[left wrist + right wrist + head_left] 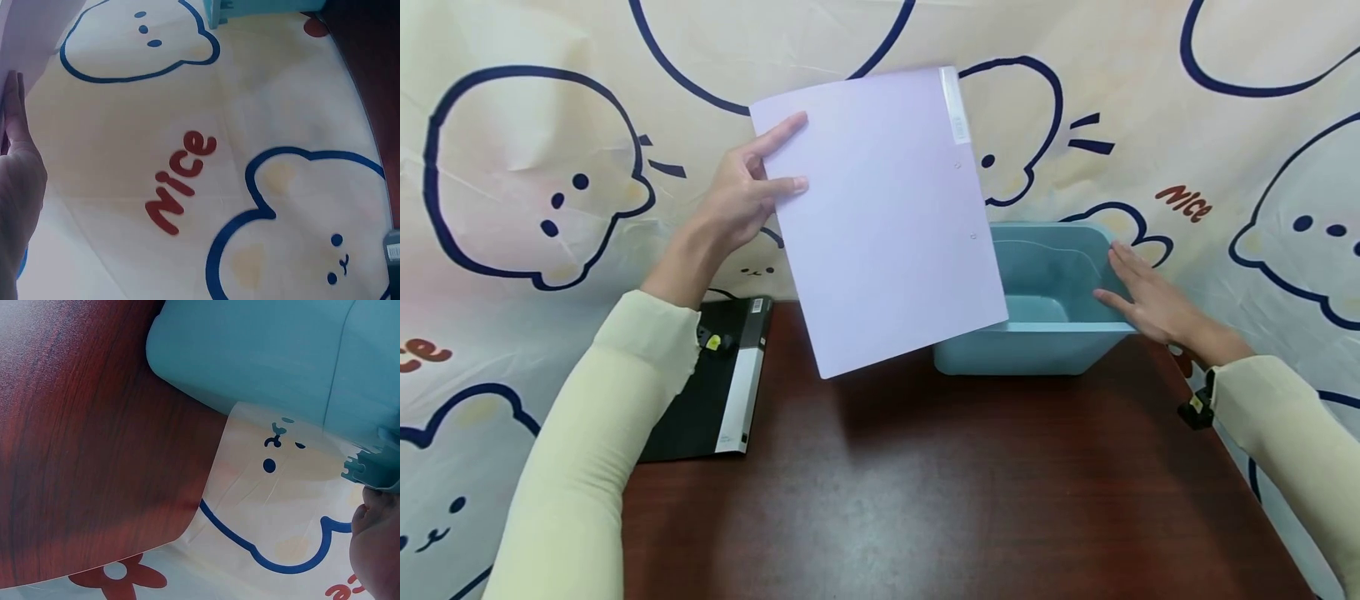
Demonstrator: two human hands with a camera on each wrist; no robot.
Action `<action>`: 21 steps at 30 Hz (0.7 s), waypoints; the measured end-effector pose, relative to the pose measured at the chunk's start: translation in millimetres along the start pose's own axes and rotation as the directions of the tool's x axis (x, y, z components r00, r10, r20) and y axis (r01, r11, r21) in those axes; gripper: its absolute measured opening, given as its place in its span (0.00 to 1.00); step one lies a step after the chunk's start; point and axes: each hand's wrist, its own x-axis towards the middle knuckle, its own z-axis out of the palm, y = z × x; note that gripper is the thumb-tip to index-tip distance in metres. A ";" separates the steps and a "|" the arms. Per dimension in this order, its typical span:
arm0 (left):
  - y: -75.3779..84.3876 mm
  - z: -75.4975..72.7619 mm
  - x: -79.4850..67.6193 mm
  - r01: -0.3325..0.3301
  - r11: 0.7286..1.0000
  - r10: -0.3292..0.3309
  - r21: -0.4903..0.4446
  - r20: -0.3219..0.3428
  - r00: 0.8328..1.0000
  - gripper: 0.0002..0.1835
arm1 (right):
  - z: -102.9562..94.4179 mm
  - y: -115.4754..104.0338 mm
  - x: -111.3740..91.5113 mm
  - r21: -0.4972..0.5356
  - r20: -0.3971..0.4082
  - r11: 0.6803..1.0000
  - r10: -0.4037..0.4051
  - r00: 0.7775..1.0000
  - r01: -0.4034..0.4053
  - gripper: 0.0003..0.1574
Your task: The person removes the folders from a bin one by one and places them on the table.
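Observation:
A lilac folder (880, 225) is raised above the table, tilted, its lower right corner overlapping the bin in the head view. My left hand (741, 187) grips its left edge, thumb and index finger lying on the near face. In the left wrist view, the hand (22, 169) shows at the left edge beside the folder (31, 37). A teal plastic bin (1015, 350) stands at the table's back right. My right hand (1157, 300) holds the bin's right rim, thumb over the inner side. That hand (378, 531) is partly cut off in the right wrist view.
A black folder (718, 392) with a pale spine lies at the table's left, partly behind my left sleeve. The dark red wooden table (955, 500) ends at a right edge just past the bin. A cartoon-print cloth (1225, 100) hangs behind and surrounds the table.

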 end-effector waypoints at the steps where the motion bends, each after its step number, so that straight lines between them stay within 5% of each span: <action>1: 0.4 -2.1 -2.7 0.001 1.000 -0.001 0.013 0.000 1.000 0.41 | 0.2 0.3 -0.1 0.001 0.000 1.000 0.001 1.000 -0.001 0.50; 9: 4.7 -21.1 -26.4 0.032 0.993 -0.030 0.112 -0.022 0.999 0.41 | 2.0 -1.2 -0.3 0.008 0.001 1.000 -0.002 1.000 0.002 0.50; 21: 15.5 -54.3 -60.1 0.081 0.989 -0.080 0.121 -0.008 0.997 0.40 | 1.3 -2.5 -0.5 -0.016 -0.008 1.000 -0.012 1.000 0.012 0.50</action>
